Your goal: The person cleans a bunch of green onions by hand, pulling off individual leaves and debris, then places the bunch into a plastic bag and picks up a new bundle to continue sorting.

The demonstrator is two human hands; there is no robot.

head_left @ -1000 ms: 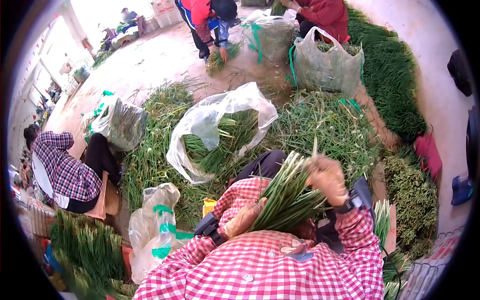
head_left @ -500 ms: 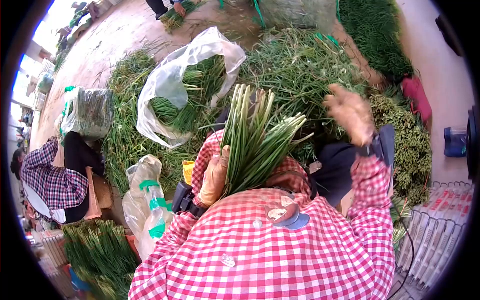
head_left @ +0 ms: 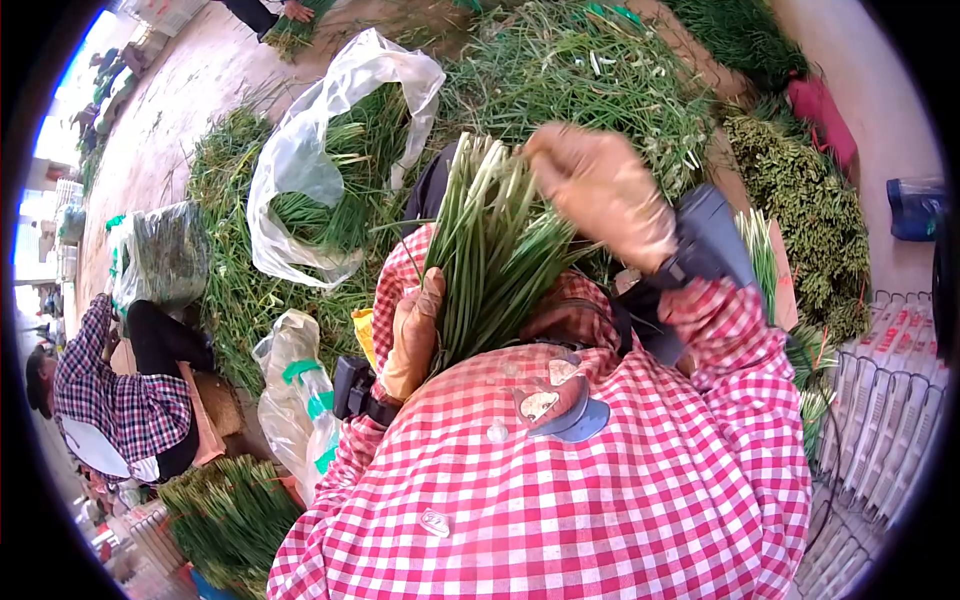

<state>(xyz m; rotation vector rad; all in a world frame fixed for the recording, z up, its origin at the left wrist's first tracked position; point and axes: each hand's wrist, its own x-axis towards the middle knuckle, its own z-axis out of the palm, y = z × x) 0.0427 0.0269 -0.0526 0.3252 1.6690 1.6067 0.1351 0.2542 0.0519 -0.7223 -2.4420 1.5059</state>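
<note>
My left hand (head_left: pixel 412 335), in a tan glove, is wrapped round the lower left side of a bunch of chives (head_left: pixel 490 240). The bunch stands upright against my chest, pale ends up, with green leaves fanning to the right. My right hand (head_left: pixel 600 190), gloved too, is at the upper right of the bunch. Its fingers are curled together in a pinch by the pale ends, slightly blurred; whatever they hold is too small to make out. Left of the bunch, a clear plastic bag (head_left: pixel 290 150) lies open around more chives (head_left: pixel 320 215).
Loose green leaves (head_left: pixel 590 80) cover the floor ahead. A co-worker (head_left: pixel 130 390) sits at left near a wrapped bundle (head_left: pixel 170 250). More chives (head_left: pixel 225 515) stand lower left, by a taped plastic bag (head_left: pixel 300 385). White crates (head_left: pixel 880 430) are at right, beside a green heap (head_left: pixel 800 220).
My right hand has come in from the right, fingers apart before, to the pale ends of the bunch with fingers closed. My left hand keeps its hold; the view has shifted slightly.
</note>
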